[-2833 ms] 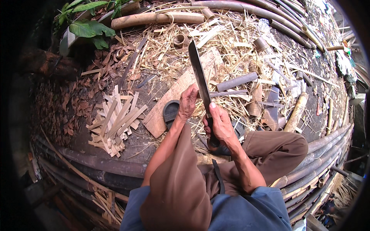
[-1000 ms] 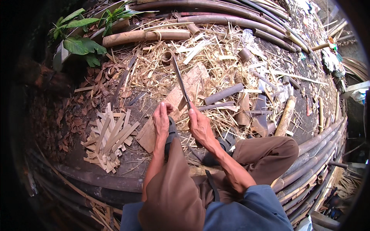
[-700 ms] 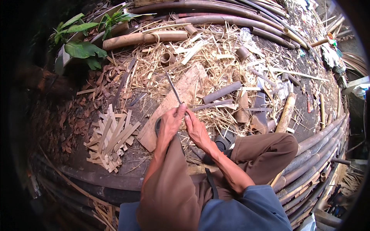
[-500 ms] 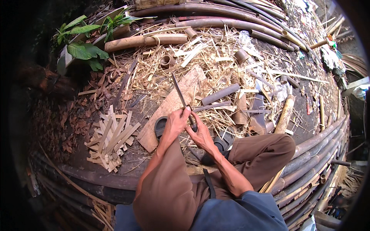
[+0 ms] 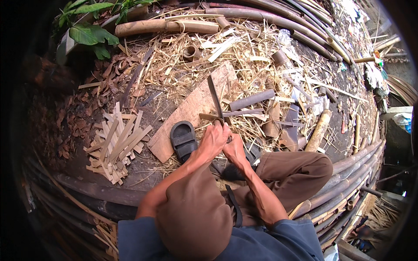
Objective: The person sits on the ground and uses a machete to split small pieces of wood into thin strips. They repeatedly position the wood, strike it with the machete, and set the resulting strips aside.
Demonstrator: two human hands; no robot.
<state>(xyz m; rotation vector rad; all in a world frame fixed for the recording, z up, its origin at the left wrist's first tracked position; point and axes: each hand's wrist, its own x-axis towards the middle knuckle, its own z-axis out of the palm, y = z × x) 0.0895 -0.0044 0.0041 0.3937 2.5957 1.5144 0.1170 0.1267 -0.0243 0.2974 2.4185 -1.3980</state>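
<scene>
My right hand (image 5: 235,150) is closed round the dark handle of a long knife (image 5: 215,95), its narrow blade pointing up and away from me. Close against it, my left hand (image 5: 212,141) is closed on a short bamboo strip (image 5: 210,117), which sticks out to the left and crosses the blade near its base. The fingers overlap there, so the strip's other end is hidden. Both hands are in front of my knees. A flat wooden board (image 5: 183,113) lies beyond them on the ground, and a black sandal (image 5: 183,138) is beside my left forearm.
Cut bamboo strips (image 5: 115,148) are heaped at left. Shavings (image 5: 170,71) cover the ground ahead, with a bamboo tube piece (image 5: 252,99) among them. Long bamboo poles (image 5: 348,178) lie stacked at right, and more poles (image 5: 270,19) lie at the far side.
The bamboo strip now shows across the blade. My hands have drawn closer together and slightly right, and the view has shifted, showing more of the sandal.
</scene>
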